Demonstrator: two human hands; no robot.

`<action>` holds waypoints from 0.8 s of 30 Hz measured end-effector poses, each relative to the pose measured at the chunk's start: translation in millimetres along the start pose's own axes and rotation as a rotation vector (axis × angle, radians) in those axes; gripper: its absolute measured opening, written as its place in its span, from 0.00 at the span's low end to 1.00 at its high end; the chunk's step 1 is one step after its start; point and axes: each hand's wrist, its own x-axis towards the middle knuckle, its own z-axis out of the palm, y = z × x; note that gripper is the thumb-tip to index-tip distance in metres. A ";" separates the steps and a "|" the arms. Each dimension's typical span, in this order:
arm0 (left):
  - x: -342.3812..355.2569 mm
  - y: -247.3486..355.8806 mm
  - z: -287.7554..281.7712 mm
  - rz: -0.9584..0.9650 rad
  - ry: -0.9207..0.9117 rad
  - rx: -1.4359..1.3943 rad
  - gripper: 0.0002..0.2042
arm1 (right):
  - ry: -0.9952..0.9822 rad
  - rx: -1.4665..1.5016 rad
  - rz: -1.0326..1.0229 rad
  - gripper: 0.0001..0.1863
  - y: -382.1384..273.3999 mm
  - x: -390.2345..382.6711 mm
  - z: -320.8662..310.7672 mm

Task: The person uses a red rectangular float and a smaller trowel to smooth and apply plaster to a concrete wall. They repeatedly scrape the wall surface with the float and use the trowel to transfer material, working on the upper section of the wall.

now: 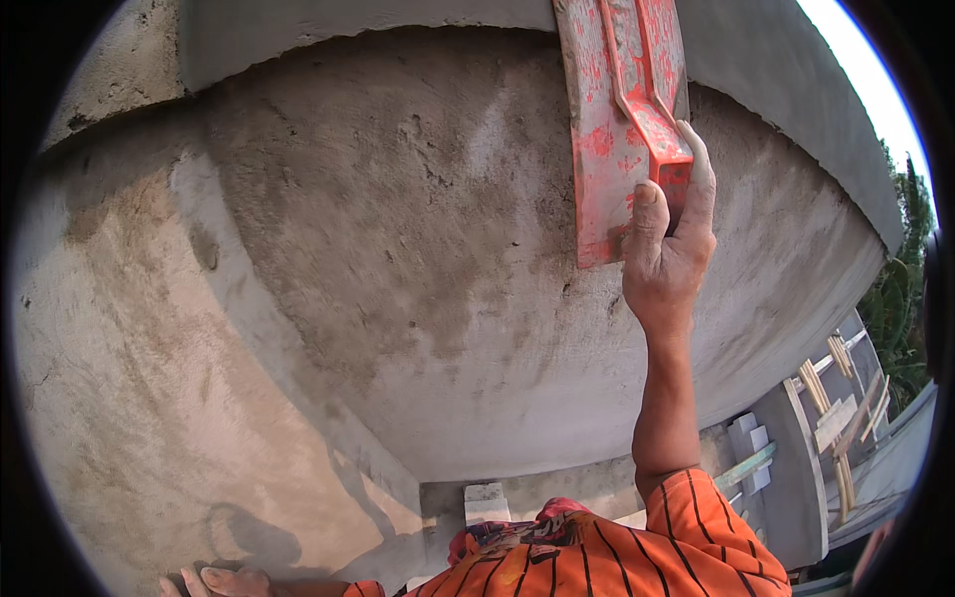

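Note:
A long red plastering float point(595, 149), worn and smeared with grey mortar, lies with its flat face against the wall at the upper right of centre. My right hand point(671, 254), dusted with mortar, reaches up and grips the end of its raised handle. The thumb and a finger show on either side of the handle; the other fingers are hidden. Under the float is a band of wet grey plaster point(398, 25) with a ragged lower edge. At the lower left, my left hand point(231, 581) has its fingers stretched out beside the left wall, holding nothing visible.
Rough, bare wall point(428, 259) spreads below the plaster band and meets the left wall point(119, 348) in a corner. Wooden slats point(836, 428) and pale blocks point(753, 448) stand at the lower right. Green foliage point(895, 308) shows at the right edge.

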 end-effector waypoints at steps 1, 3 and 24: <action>0.0 1.6 0.8 0.003 0.013 0.010 0.09 | -0.038 0.029 0.111 0.28 -18.7 19.6 4.1; -0.3 4.2 3.9 -0.006 0.030 0.012 0.09 | -0.049 0.060 0.093 0.31 -26.2 22.3 15.6; -9.3 1.3 0.9 -0.079 0.002 -0.016 0.09 | -0.110 0.050 0.228 0.31 -34.7 37.9 4.4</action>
